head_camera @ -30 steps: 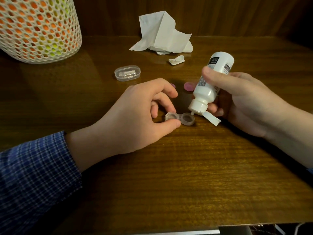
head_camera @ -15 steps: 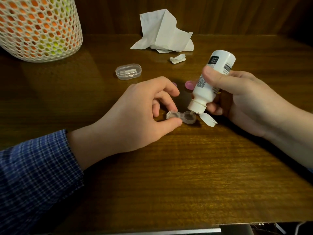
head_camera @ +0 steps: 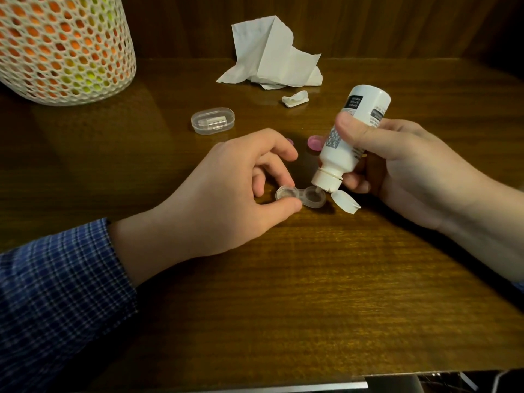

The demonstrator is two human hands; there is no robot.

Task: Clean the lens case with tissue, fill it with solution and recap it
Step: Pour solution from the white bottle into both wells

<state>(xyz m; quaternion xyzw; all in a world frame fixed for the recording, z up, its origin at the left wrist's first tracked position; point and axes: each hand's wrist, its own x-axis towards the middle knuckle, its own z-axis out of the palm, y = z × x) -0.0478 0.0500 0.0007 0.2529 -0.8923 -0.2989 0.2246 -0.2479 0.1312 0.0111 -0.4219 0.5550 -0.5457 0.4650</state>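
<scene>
Two hands work: the left hand [head_camera: 226, 191] pinches the lens case [head_camera: 301, 196], the right hand [head_camera: 397, 168] grips the tilted solution bottle [head_camera: 348, 140] over it.

the bottle's nozzle [head_camera: 318, 189] has dipped over the lens case's right well [head_camera: 314, 197].

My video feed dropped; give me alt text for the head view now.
The right hand tips a white bottle nozzle-down over one well of the open lens case, which the left hand pinches on the wooden table. Behind lie tissue and a pink cap.
</scene>
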